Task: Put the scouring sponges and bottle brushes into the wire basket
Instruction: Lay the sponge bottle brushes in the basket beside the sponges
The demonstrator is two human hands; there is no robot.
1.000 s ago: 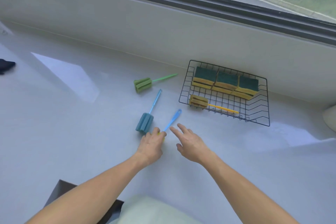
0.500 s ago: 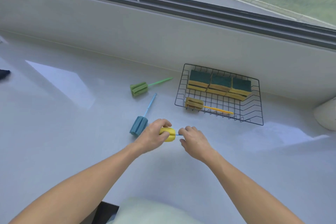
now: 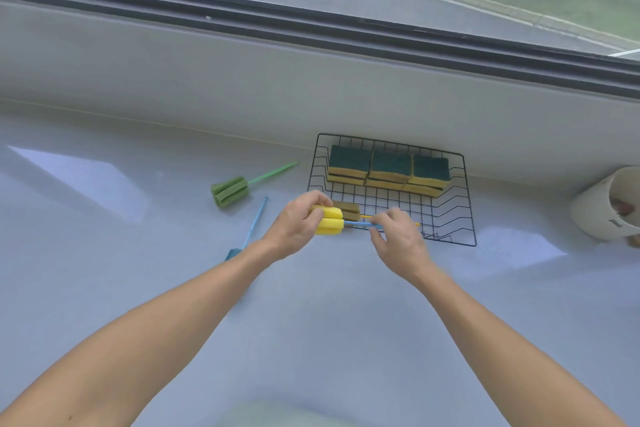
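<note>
Both hands hold 1 yellow brush (image 3: 329, 224) level at the basket's (image 3: 465, 215) near-left corner: the left hand (image 3: 298, 229) wraps its foam head, the right hand (image 3: 396, 236) pinches its blue handle. Inside the basket lie 3 sponge stacks (image 3: 388, 168) and a brown brush (image 3: 348, 213). Left of the basket, on the worktop (image 3: 138, 270), lie a green brush (image 3: 230, 191) and a blue brush (image 3: 254, 225); a white cup (image 3: 602, 204) stands right of it.

Bottle brushes: four (image 3: 329, 220) (image 3: 230, 190) (image 3: 254, 224) (image 3: 346, 211). Scouring sponges: three stacks (image 3: 389, 168). Wire basket (image 3: 467, 218): one. Cup (image 3: 602, 204): one.
</note>
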